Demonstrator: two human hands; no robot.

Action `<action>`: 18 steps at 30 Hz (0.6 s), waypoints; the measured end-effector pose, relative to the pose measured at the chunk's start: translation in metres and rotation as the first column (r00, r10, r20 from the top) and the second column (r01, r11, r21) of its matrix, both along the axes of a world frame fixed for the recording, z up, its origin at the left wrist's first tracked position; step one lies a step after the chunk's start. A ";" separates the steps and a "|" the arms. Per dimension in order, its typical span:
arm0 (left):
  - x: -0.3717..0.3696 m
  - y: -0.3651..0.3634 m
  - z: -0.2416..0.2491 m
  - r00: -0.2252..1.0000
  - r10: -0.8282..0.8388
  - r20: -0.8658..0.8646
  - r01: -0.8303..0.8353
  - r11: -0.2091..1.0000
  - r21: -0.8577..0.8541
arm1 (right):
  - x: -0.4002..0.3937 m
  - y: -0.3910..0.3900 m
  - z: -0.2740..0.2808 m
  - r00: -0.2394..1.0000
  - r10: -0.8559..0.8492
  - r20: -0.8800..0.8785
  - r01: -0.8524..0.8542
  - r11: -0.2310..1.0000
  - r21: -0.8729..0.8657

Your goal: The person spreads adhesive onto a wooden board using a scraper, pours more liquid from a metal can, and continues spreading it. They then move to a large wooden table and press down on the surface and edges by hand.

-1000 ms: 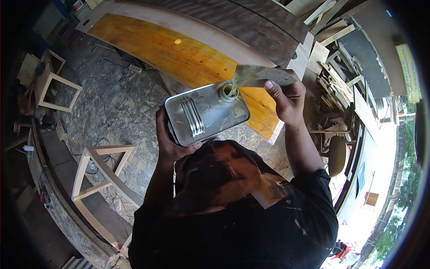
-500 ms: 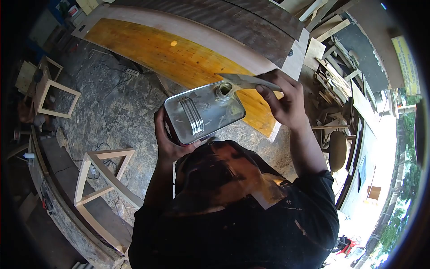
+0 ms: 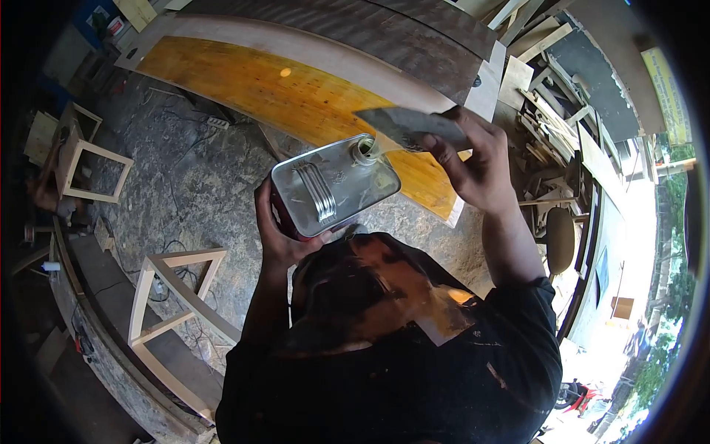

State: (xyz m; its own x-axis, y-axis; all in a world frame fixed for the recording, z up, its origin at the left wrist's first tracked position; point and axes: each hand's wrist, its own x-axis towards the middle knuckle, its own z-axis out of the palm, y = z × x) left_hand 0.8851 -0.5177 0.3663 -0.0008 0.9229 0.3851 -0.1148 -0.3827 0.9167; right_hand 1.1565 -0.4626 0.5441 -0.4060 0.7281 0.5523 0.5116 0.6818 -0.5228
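Observation:
My left hand [image 3: 285, 240] is wrapped round the lower side of a rectangular metal can [image 3: 347, 196], tilted so its silver top faces me. A ribbed carry handle [image 3: 316, 192] lies across that top. The round spout [image 3: 364, 151] in the far corner is uncapped. My right hand [image 3: 477, 163] pinches a thin, flat, grey scraper [image 3: 410, 127] between thumb and fingers. Its lower edge hangs right beside the spout, with a pale smear between the two. Below the can is my stained dark shirt [image 3: 399, 311].
Beyond the can lies a long board [image 3: 244, 78] with a wet-looking amber finish, among dark panels [image 3: 333, 37]. A wooden frame [image 3: 177, 311] stands on the dusty floor at left, another frame [image 3: 96, 166] farther back. Scrap wood [image 3: 551, 133] is piled at right.
The scraper has turned, so more of its flat face shows, and it has risen slightly above the spout. The can stays almost in place in my left hand.

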 end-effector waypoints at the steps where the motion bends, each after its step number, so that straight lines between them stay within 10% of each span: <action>1: 0.000 0.000 0.000 1.000 -0.006 -0.004 0.006 1.000 0.003 | -0.002 0.000 0.005 0.997 -0.051 -0.057 0.050 0.998 -0.024; 10: -0.008 -0.005 -0.005 0.998 -0.024 -0.062 0.022 0.999 -0.031 | 0.011 0.012 0.062 0.769 0.081 -0.634 0.093 0.968 0.235; 13: -0.011 -0.005 -0.009 0.992 -0.045 -0.116 0.048 0.999 0.021 | -0.001 0.008 0.025 0.983 0.002 -0.182 0.012 0.997 0.076; 18: -0.014 -0.009 -0.004 0.999 -0.026 0.034 0.029 0.996 -0.087 | -0.020 -0.002 -0.041 0.964 0.217 0.153 -0.207 0.975 -0.082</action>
State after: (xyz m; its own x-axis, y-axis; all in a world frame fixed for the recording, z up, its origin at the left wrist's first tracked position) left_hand 0.8716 -0.5270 0.3620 0.0139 0.9528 0.3031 -0.1546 -0.2975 0.9421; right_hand 1.1361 -0.4649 0.5033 -0.6344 0.6478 0.4218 0.4398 0.7512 -0.4923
